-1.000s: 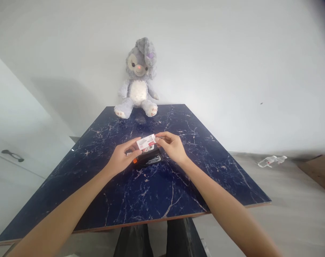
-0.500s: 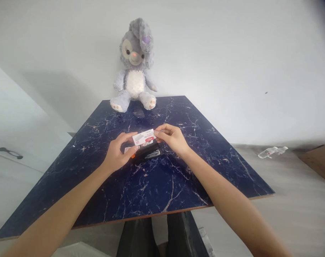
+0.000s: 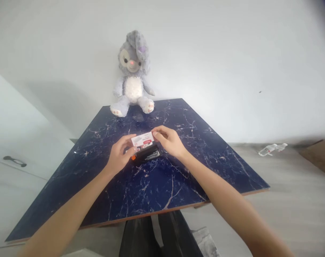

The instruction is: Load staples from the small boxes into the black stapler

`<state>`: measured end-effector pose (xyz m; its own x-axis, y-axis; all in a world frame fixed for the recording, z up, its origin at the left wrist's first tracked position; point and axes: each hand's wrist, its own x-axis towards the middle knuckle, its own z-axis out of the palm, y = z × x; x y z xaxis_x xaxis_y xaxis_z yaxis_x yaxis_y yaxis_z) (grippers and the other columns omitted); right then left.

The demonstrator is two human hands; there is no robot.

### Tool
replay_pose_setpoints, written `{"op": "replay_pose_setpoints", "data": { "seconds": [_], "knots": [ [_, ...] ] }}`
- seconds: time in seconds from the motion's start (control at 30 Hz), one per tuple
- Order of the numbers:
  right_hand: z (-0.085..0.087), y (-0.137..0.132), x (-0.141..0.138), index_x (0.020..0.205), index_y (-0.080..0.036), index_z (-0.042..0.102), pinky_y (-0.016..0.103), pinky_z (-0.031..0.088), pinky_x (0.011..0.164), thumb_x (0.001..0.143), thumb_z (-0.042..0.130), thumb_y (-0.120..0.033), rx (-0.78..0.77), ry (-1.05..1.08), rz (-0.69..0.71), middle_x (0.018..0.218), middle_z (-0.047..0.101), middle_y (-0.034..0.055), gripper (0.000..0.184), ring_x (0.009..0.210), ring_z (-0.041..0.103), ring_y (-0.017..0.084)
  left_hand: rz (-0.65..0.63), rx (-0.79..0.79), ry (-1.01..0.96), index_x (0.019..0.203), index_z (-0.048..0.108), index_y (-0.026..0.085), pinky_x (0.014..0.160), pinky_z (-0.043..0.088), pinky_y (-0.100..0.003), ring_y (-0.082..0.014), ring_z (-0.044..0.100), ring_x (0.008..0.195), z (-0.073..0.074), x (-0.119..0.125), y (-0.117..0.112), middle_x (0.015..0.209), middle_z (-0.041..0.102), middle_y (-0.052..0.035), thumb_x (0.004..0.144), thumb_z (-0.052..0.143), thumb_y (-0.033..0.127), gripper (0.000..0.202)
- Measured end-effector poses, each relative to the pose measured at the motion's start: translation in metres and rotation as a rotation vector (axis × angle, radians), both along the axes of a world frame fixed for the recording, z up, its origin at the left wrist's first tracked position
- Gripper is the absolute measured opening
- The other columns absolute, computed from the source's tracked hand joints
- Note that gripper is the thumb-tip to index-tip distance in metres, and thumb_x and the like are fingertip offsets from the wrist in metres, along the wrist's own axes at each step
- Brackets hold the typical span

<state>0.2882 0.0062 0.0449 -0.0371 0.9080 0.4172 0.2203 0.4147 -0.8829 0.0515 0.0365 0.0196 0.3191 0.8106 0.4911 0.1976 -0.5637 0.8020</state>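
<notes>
A small white box with red print and a grey picture [image 3: 142,138], likely a staple box, is held between my hands over the table. My left hand [image 3: 121,152] grips its left end, index finger along the upper edge and thumb at the lower corner. At the right end, the thumb and fingertips of my right hand [image 3: 168,140] pinch the box. Just below it lies a black stapler [image 3: 149,154] with a metallic strip along its side. A bright orange piece [image 3: 134,157] shows at the stapler's left end, and printed red-and-white packaging is partly hidden behind it.
The blue marbled table [image 3: 151,194] narrows toward the wall. A grey plush rabbit [image 3: 133,89] sits at its far edge. On the floor to the right lie a clear plastic bottle [image 3: 268,150] and a brown cardboard box [image 3: 319,155]. A white cabinet door with a dark handle [image 3: 14,161] stands left.
The camera view has shifted slightly, so the rabbit and table's far edge appear lower. Both hands still hold the box, which has tilted a little and sits closer over the stapler.
</notes>
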Motion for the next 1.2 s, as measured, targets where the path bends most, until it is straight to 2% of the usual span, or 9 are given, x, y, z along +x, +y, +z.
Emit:
{"op": "replay_pose_setpoints", "data": {
  "seconds": [0.13, 0.23, 0.33, 0.43, 0.53, 0.67, 0.83, 1.03, 1.2],
  "knots": [
    [0.001, -0.001, -0.007, 0.100, -0.021, 0.067, 0.031, 0.056, 0.076, 0.086, 0.064, -0.045, -0.031, 0.064, 0.029, 0.092, 0.074, 0.0034, 0.028, 0.081, 0.069, 0.019, -0.018, 0.049, 0.055, 0.129, 0.059, 0.022, 0.088, 0.055, -0.040, -0.0237, 0.067, 0.097, 0.001, 0.002, -0.003, 0.115, 0.068, -0.0092, 0.086, 0.066, 0.037, 0.046],
    [-0.002, -0.005, -0.003, 0.098, -0.021, 0.068, 0.032, 0.057, 0.074, 0.084, 0.066, -0.049, -0.112, 0.142, 0.059, 0.090, 0.075, 0.0043, 0.031, 0.077, 0.069, 0.019, 0.000, 0.127, 0.205, 0.131, 0.060, 0.024, 0.090, 0.053, -0.040, -0.0229, 0.066, 0.097, 0.005, 0.003, -0.007, 0.111, 0.069, -0.0078, 0.086, 0.066, 0.040, 0.047],
    [-0.011, -0.020, 0.007, 0.099, -0.021, 0.069, 0.032, 0.057, 0.074, 0.085, 0.065, -0.050, -0.107, 0.128, -0.011, 0.091, 0.075, 0.0053, 0.033, 0.078, 0.070, 0.020, -0.020, 0.241, 0.362, 0.128, 0.063, 0.027, 0.096, 0.050, -0.041, -0.0243, 0.062, 0.106, 0.011, 0.008, -0.014, 0.115, 0.067, -0.0080, 0.085, 0.068, 0.042, 0.046],
    [-0.024, -0.038, 0.023, 0.099, -0.020, 0.070, 0.030, 0.055, 0.068, 0.087, 0.060, -0.048, -0.133, 0.021, -0.133, 0.086, 0.075, 0.0049, 0.032, 0.073, 0.069, 0.020, -0.067, 0.294, 0.392, 0.129, 0.063, 0.026, 0.099, 0.047, -0.042, -0.0247, 0.059, 0.112, 0.015, 0.011, -0.017, 0.117, 0.068, -0.0077, 0.089, 0.063, 0.041, 0.043],
    [-0.034, -0.047, 0.039, 0.094, -0.022, 0.072, 0.029, 0.049, 0.064, 0.088, 0.056, -0.042, -0.179, -0.213, -0.240, 0.079, 0.074, 0.0023, 0.027, 0.067, 0.066, 0.018, -0.054, 0.221, 0.374, 0.127, 0.063, 0.025, 0.094, 0.048, -0.039, -0.0224, 0.062, 0.102, 0.017, 0.003, -0.009, 0.110, 0.071, -0.0063, 0.094, 0.055, 0.037, 0.036],
    [-0.040, -0.043, 0.045, 0.084, -0.024, 0.071, 0.028, 0.045, 0.065, 0.086, 0.058, -0.037, -0.159, -0.468, -0.352, 0.077, 0.073, 0.0004, 0.019, 0.067, 0.064, 0.017, -0.111, 0.155, 0.553, 0.115, 0.070, 0.026, 0.085, 0.049, -0.038, -0.0239, 0.062, 0.097, 0.020, -0.021, 0.008, 0.105, 0.073, -0.0063, 0.092, 0.056, 0.039, 0.031],
    [-0.043, -0.035, 0.042, 0.090, -0.025, 0.070, 0.028, 0.044, 0.069, 0.092, 0.053, -0.038, -0.093, -0.535, -0.492, 0.079, 0.073, 0.0012, 0.021, 0.071, 0.065, 0.018, -0.208, 0.131, 0.670, 0.119, 0.070, 0.028, 0.097, 0.044, -0.044, -0.0274, 0.058, 0.109, 0.024, -0.038, 0.020, 0.120, 0.069, -0.0065, 0.086, 0.064, 0.045, 0.038],
    [-0.050, -0.033, 0.044, 0.101, -0.026, 0.069, 0.029, 0.049, 0.079, 0.094, 0.051, -0.037, -0.048, -0.409, -0.349, 0.094, 0.075, 0.0009, 0.022, 0.082, 0.068, 0.018, -0.312, -0.015, 0.644, 0.118, 0.072, 0.030, 0.102, 0.042, -0.045, -0.0287, 0.056, 0.117, 0.016, -0.036, 0.027, 0.123, 0.068, -0.0058, 0.088, 0.061, 0.047, 0.036],
    [-0.046, -0.023, 0.036, 0.095, -0.023, 0.070, 0.029, 0.050, 0.075, 0.095, 0.049, -0.045, -0.106, -0.338, -0.316, 0.086, 0.075, 0.0017, 0.030, 0.077, 0.068, 0.018, -0.339, -0.018, 0.629, 0.113, 0.074, 0.028, 0.104, 0.041, -0.045, -0.0286, 0.058, 0.116, 0.016, -0.037, 0.030, 0.122, 0.069, -0.0062, 0.086, 0.064, 0.049, 0.036]
  ]
}}
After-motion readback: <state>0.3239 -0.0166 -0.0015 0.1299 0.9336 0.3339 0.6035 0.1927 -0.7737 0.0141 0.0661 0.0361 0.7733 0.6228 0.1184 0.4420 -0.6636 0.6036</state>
